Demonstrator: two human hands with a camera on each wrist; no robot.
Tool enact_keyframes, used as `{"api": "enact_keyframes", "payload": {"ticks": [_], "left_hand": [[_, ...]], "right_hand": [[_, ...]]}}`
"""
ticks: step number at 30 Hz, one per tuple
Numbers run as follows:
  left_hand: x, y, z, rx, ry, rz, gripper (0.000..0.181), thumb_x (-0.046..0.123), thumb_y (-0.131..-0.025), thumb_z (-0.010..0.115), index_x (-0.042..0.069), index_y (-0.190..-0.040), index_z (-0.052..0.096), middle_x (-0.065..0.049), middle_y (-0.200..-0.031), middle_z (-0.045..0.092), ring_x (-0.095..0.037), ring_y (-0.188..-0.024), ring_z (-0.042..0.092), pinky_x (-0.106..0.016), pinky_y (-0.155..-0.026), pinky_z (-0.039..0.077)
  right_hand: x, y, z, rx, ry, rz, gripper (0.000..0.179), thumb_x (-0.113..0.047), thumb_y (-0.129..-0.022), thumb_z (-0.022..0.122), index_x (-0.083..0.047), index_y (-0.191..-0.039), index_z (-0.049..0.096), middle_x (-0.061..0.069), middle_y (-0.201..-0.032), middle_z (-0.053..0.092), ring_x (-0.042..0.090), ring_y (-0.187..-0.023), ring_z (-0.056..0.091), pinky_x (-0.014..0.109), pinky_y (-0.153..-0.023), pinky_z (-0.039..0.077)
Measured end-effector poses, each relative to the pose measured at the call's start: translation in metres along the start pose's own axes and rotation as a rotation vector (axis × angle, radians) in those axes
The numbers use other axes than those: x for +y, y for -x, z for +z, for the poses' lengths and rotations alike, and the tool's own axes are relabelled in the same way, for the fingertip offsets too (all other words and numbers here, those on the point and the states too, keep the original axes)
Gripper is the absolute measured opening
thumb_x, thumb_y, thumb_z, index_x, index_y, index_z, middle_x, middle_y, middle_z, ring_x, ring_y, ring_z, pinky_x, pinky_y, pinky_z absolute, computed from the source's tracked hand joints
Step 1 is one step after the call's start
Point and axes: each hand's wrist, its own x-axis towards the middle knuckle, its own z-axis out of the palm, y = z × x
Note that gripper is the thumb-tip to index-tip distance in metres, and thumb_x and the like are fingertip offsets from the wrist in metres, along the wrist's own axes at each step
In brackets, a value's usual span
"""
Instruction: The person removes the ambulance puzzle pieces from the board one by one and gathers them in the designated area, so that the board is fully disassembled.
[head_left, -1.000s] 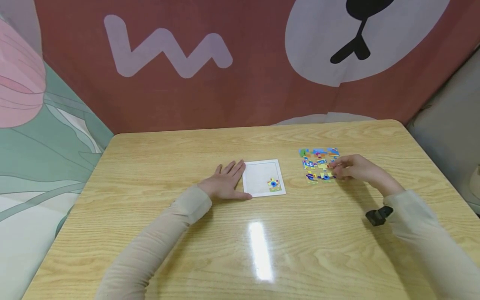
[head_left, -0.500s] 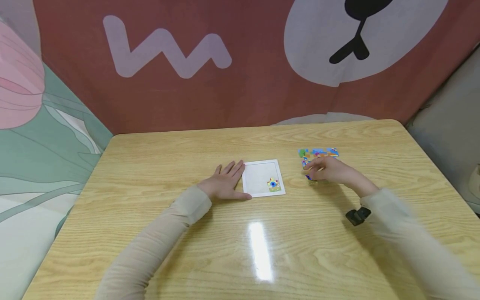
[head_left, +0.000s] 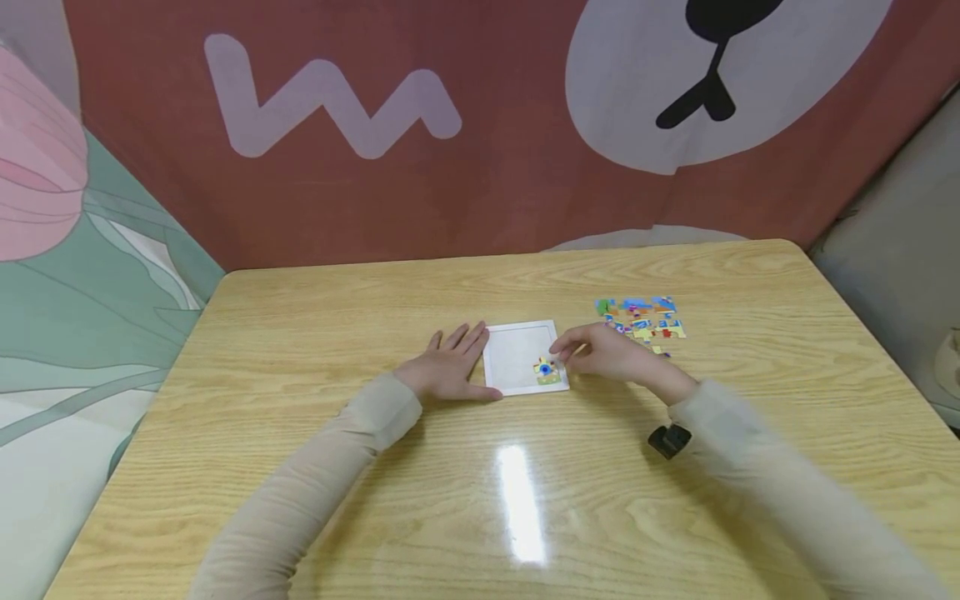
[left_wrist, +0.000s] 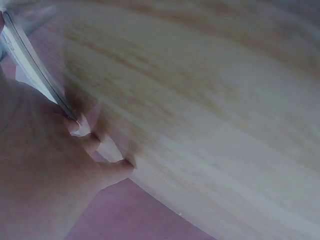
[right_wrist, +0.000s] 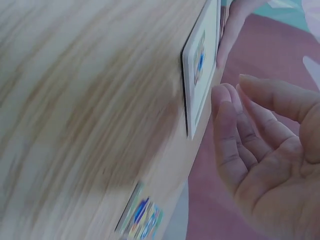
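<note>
In the head view a white square puzzle frame (head_left: pixel 510 390) lies on the table with one puzzle piece (head_left: pixel 546 369), marked with a blue round shape, in its lower right corner. My left hand (head_left: pixel 444 368) lies flat at the frame's left edge, fingers spread and thumb along its near corner. My right hand (head_left: pixel 600 352) is over the right edge, fingertips close by the piece's upper right. The right wrist view shows this right hand (right_wrist: pixel 270 135) with fingers loosely bent, thumb close to them and no piece visible between.
Several colourful loose puzzle pieces (head_left: pixel 636 307) lie in rows right of the frame; my right hand hides part of the nearest row. The wooden table (head_left: pixel 360 517) meets a printed red curtain (head_left: pixel 375 208) at its far edge.
My right hand has swept left from the loose pieces' right side, across them, to the frame's right edge. Pieces it covered show again. The left hand has stayed in place.
</note>
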Motion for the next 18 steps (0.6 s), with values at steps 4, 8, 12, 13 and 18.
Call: {"api": "enact_keyframes", "payload": {"ticks": [4, 8, 12, 13, 18], "left_hand": [[0.0, -0.001, 0.001, 0.0, 0.001, -0.007, 0.104, 0.072, -0.086, 0.044, 0.014, -0.154, -0.009, 0.0, -0.162, -0.013, -0.024, -0.151, -0.009, -0.056, -0.12, 0.0], [-0.001, -0.001, 0.001, -0.002, 0.0, -0.008, 0.104, 0.073, -0.086, 0.044, 0.014, -0.154, -0.009, 0.0, -0.162, -0.013, -0.024, -0.151, -0.008, -0.056, -0.12, 0.001], [0.0, 0.0, 0.001, 0.001, -0.001, -0.006, 0.104, 0.073, -0.086, 0.043, 0.014, -0.154, -0.009, 0.0, -0.162, -0.013, -0.024, -0.151, -0.008, -0.056, -0.12, 0.001], [0.0, 0.0, 0.001, 0.001, -0.001, -0.005, 0.104, 0.073, -0.086, 0.043, 0.014, -0.154, -0.009, 0.0, -0.162, -0.013, -0.024, -0.151, -0.008, -0.055, -0.12, 0.001], [0.0, 0.001, 0.0, 0.002, 0.002, 0.0, 0.103, 0.072, -0.086, 0.043, 0.014, -0.154, -0.01, 0.001, -0.162, -0.014, -0.023, -0.151, -0.008, -0.055, -0.12, 0.0]], "right_hand": [[-0.004, -0.005, 0.007, -0.019, -0.011, 0.019, 0.029, 0.004, -0.087, 0.058, 0.007, -0.115, 0.062, 0.022, -0.105, 0.066, 0.027, -0.094, 0.067, 0.029, -0.079, 0.054], [-0.005, -0.008, 0.012, -0.017, 0.003, 0.031, 0.027, 0.003, -0.087, 0.058, 0.005, -0.114, 0.063, 0.02, -0.107, 0.066, 0.027, -0.097, 0.065, 0.034, -0.083, 0.054], [-0.005, -0.01, 0.014, -0.009, 0.024, 0.051, 0.026, 0.003, -0.088, 0.059, 0.003, -0.113, 0.064, 0.019, -0.109, 0.066, 0.027, -0.1, 0.063, 0.034, -0.085, 0.054], [-0.005, -0.01, 0.014, -0.006, 0.028, 0.057, 0.026, 0.003, -0.088, 0.059, 0.003, -0.113, 0.064, 0.019, -0.109, 0.066, 0.027, -0.101, 0.063, 0.035, -0.085, 0.053], [-0.005, -0.012, 0.014, 0.002, 0.043, 0.069, 0.027, 0.003, -0.087, 0.059, 0.002, -0.114, 0.064, 0.019, -0.112, 0.066, 0.026, -0.099, 0.062, 0.032, -0.082, 0.053]]}}
